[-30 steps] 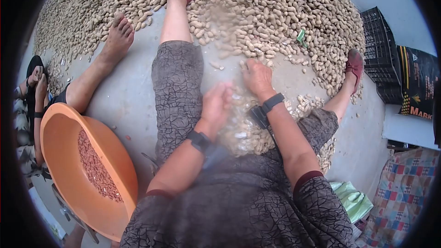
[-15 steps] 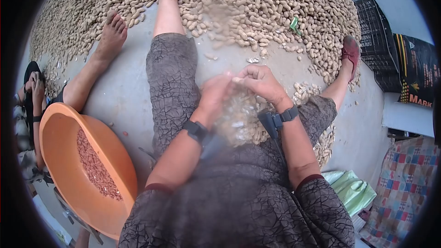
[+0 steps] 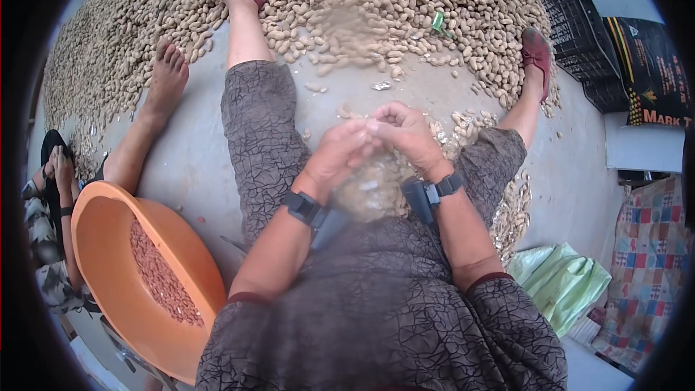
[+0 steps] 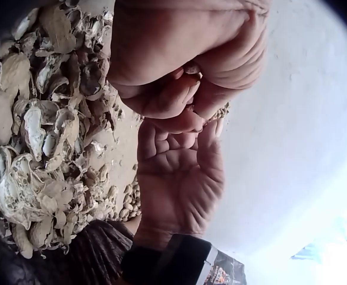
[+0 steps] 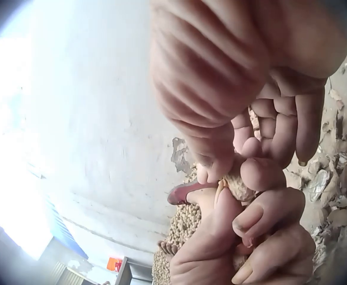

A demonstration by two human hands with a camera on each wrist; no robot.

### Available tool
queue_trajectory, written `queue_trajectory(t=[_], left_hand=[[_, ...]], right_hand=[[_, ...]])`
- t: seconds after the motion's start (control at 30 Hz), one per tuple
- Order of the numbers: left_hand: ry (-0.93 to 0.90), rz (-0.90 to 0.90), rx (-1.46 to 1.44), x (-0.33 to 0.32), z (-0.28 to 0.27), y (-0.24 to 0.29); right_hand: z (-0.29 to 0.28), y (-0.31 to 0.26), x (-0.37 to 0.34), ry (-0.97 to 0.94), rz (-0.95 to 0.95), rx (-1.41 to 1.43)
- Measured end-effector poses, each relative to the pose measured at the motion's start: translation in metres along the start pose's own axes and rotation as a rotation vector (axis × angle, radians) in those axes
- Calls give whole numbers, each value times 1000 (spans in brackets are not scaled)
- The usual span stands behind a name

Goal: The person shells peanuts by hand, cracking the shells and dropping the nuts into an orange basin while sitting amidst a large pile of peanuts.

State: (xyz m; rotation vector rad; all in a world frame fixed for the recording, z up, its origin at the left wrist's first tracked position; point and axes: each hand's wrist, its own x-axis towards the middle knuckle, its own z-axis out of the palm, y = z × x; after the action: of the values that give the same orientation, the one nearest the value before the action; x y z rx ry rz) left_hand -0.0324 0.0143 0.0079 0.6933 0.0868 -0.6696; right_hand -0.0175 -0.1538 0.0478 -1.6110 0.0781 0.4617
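Observation:
My left hand (image 3: 337, 152) and right hand (image 3: 407, 134) meet at the fingertips over a heap of broken peanut shells (image 4: 43, 130) between my legs. In the right wrist view a peanut (image 5: 240, 187) sits between the thumbs and forefingers of both hands, pinched from either side. The other left fingers (image 5: 277, 258) are curled toward the palm, with a small reddish kernel (image 5: 248, 242) showing among them. The right hand's remaining fingers are bent, and the left wrist view shows part of its palm (image 4: 182, 172).
A large pile of unshelled peanuts (image 3: 405, 7) spreads ahead. An orange basin (image 3: 101, 246) with red kernels (image 3: 163, 275) stands at left, near another person's bare foot (image 3: 170, 69). At right are a black crate (image 3: 579, 29), a black sack (image 3: 648, 72) and a green bag (image 3: 565, 286).
The right hand has drawn back from the edge of the peanut pile to meet the left hand. A piece of shell now lies on the floor ahead. The head view has shifted slightly.

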Motion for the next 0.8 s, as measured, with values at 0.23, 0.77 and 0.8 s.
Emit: queue_trajectory(t=[0.23, 0.77, 0.8], left_hand=[[-43, 55, 159, -7, 3, -2], [19, 120, 342, -26, 33, -4], [26, 119, 335, -27, 34, -4]], right_hand=[[15, 2, -15, -139, 11, 366], [22, 5, -28, -74, -34, 544], [23, 3, -29, -76, -26, 551]])
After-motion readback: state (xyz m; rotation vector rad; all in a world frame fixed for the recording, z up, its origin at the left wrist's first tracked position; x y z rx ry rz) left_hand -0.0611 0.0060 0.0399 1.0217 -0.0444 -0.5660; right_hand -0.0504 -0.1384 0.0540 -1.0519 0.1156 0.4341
